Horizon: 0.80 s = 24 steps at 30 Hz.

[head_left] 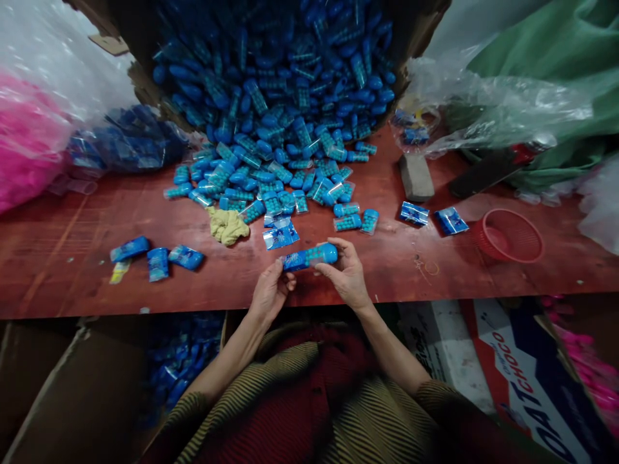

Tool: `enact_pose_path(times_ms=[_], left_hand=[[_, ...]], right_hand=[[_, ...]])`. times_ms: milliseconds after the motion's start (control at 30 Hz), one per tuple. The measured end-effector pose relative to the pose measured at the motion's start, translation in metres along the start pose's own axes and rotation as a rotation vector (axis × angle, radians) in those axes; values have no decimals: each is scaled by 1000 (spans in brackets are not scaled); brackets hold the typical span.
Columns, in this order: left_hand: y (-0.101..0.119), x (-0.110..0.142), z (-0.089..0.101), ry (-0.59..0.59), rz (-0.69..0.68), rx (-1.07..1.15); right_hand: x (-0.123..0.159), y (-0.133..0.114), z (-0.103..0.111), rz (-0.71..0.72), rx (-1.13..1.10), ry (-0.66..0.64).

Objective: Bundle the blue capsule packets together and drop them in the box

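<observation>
Between my hands, over the table's front part, is a clear candy bottle (316,254) with a blue cap and blue balls inside. My right hand (349,274) grips its capped end between thumb and fingers. A blue printed sleeve (294,260) covers the bottle's left end, and my left hand (272,290) pinches that sleeve. Just beyond them lie flat blue printed sleeves (281,235) and a crumpled yellow cloth (228,225). To the left rest several sleeved blue bottles (158,263), one on a small yellow piece.
A torn cardboard box (420,32) spills a heap of blue-capped bottles (271,161) onto the red table (72,258). At right are two sleeve stacks (451,220), a grey block (416,177), a dark-handled tool (488,171) and a red basket (510,235). Plastic bags (29,142) stand at left.
</observation>
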<state>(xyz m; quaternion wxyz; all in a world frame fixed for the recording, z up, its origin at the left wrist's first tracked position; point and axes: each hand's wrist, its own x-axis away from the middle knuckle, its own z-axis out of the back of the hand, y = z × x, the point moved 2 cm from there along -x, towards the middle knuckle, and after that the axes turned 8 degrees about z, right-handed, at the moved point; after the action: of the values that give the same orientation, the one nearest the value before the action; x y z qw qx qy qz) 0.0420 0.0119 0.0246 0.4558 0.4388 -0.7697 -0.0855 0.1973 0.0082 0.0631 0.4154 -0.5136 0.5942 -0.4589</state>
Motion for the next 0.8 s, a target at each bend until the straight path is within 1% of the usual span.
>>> enact_pose_path(times_ms=[200, 333, 400, 467, 567, 633, 700, 733, 800], left_hand=[[2, -1, -4, 7, -40, -60], [1, -2, -10, 46, -38, -37], [1, -2, -13, 38, -23, -3], [2, -1, -14, 15, -2, 24], [5, 0, -14, 24, 25, 33], [9, -1, -11, 57, 34, 29], [12, -1, -10, 87, 32, 31], [13, -1, -11, 97, 28, 31], [13, 0, -14, 100, 11, 21]], right_hand=[[8, 15, -4, 7, 9, 29], [14, 36, -5, 130, 162, 78], [16, 46, -4, 185, 268, 105], [17, 50, -4, 226, 358, 83], [19, 43, -3, 269, 440, -54], [20, 35, -3, 242, 422, -176], [21, 31, -3, 173, 349, -241], [21, 31, -3, 133, 302, -232], [22, 33, -4, 61, 218, -157]])
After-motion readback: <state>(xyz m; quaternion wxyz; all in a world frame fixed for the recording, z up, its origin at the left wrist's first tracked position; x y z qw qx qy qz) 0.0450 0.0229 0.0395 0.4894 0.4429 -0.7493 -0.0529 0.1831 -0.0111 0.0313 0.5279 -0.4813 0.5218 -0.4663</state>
